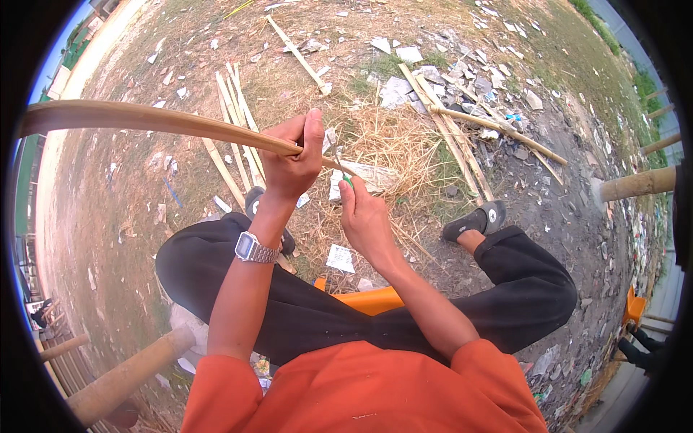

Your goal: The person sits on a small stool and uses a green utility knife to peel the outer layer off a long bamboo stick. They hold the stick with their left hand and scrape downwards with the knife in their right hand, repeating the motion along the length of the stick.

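Observation:
A long, pale brown bamboo strip (159, 121) runs in from the far left. My left hand (292, 162) is wrapped round it near its right end, thumb up. Close beside that end, my right hand (367, 220) grips a small knife (348, 179); a bit of its green handle shows, and the thin blade rises against the strip. Most of the handle is hidden in my fingers. Beneath both hands lies a heap of thin bamboo shavings (390, 141) on the ground.
Split bamboo strips (242, 119) lie ahead on the left, and more strips (455, 137) lie ahead on the right among broken tile pieces (397, 92). Under me is an orange seat (372, 301). Bamboo posts (639, 185) stand at the right and lower left.

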`<move>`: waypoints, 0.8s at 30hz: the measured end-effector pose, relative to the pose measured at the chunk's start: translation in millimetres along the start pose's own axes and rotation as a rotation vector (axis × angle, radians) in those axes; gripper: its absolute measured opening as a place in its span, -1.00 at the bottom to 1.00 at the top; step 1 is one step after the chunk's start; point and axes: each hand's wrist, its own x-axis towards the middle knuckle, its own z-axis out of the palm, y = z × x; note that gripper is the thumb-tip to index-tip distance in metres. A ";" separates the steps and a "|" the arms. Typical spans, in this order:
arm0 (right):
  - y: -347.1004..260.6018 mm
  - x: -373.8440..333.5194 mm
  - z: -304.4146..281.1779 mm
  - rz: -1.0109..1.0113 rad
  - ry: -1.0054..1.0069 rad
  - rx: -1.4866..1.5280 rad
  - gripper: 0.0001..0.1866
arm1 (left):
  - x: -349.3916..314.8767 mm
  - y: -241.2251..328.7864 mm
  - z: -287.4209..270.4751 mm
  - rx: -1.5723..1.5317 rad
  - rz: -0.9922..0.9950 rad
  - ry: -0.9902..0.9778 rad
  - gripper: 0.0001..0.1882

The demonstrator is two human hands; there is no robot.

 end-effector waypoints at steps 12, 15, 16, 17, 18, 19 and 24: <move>4.3 -0.4 5.3 -0.042 0.003 0.078 -0.59 | -1.5 -2.8 8.5 -0.068 -0.003 0.128 -0.53; 50.8 1.4 27.0 0.063 0.057 -0.220 -0.63 | -0.9 -2.0 9.3 -0.070 -0.028 0.140 -0.53; 64.1 5.3 28.8 0.071 0.054 -0.230 -0.64 | -0.2 -2.6 9.4 -0.079 -0.045 0.147 -0.53; 78.3 9.0 28.2 0.079 0.051 -0.241 -0.64 | 2.0 -2.4 10.1 -0.088 -0.045 0.143 -0.53; 85.9 9.1 29.1 0.092 0.040 -0.248 -0.65 | 1.0 -3.2 10.1 -0.091 -0.052 0.136 -0.53; 63.8 8.9 21.8 0.075 0.013 -0.155 -0.64 | -1.0 -4.5 7.3 -0.085 -0.062 0.137 -0.53; 31.4 6.0 20.1 0.036 0.035 -0.018 -0.60 | 0.1 3.0 10.6 -0.102 -0.016 0.111 -0.53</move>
